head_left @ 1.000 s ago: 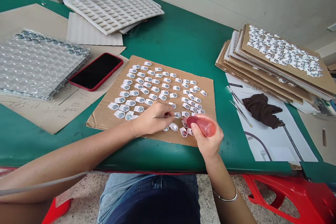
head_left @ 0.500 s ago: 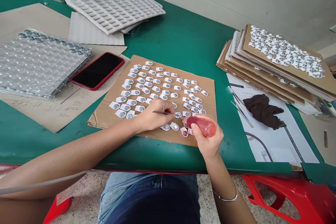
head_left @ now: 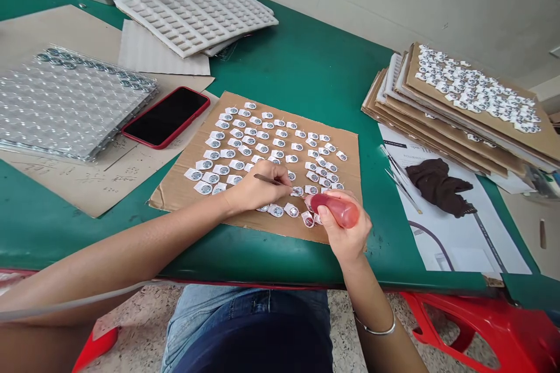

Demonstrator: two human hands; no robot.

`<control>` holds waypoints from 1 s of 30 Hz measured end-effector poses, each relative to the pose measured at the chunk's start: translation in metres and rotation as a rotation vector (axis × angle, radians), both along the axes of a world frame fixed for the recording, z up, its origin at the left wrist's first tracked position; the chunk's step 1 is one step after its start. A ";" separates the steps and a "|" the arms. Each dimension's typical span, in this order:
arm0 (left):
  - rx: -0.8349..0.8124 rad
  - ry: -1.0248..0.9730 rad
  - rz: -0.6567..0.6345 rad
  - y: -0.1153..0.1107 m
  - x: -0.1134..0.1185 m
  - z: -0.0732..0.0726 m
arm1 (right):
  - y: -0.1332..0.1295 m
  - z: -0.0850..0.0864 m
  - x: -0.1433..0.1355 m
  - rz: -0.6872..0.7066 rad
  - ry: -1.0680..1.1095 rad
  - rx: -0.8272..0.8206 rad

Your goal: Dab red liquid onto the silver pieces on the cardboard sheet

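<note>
My left hand (head_left: 262,185) is closed around slim metal tweezers (head_left: 268,179), their tip close to a small round piece on a white tab (head_left: 297,191). In my right hand (head_left: 349,234) is a soft squeeze bottle (head_left: 336,210) of translucent red, tilted with its nozzle pointing left toward that same piece. Whether the nozzle touches it I cannot tell. Both hands are over a brown cardboard sheet (head_left: 175,189), where many such tabbed round pieces lie in rough rows. My left hand and the bottle hide some of them.
On the left lie a red-cased phone (head_left: 166,116) and a clear blister tray (head_left: 65,105). White moulded trays (head_left: 196,14) are behind. At right stand stacked cardboard sheets (head_left: 472,105); before them are tweezers (head_left: 401,180) and a dark cloth (head_left: 438,185) on a printed paper (head_left: 459,245).
The tweezers in my left hand have tilted and now slope down to the right more steeply. My right hand and the bottle have barely moved. The view has shifted slightly.
</note>
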State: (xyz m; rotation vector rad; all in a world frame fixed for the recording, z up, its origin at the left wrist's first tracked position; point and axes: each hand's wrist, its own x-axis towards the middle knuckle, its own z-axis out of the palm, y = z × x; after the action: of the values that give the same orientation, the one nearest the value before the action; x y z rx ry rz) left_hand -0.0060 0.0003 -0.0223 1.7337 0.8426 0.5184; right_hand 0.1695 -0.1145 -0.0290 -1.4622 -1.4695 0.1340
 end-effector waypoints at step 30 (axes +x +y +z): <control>-0.064 -0.005 0.017 0.000 0.001 0.003 | 0.001 0.000 -0.001 0.055 0.032 -0.019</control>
State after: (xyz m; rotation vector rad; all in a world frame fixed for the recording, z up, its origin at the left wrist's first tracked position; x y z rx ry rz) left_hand -0.0047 0.0004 -0.0190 1.6671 0.8614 0.5016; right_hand 0.1683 -0.1132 -0.0292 -1.4290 -1.4867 0.2044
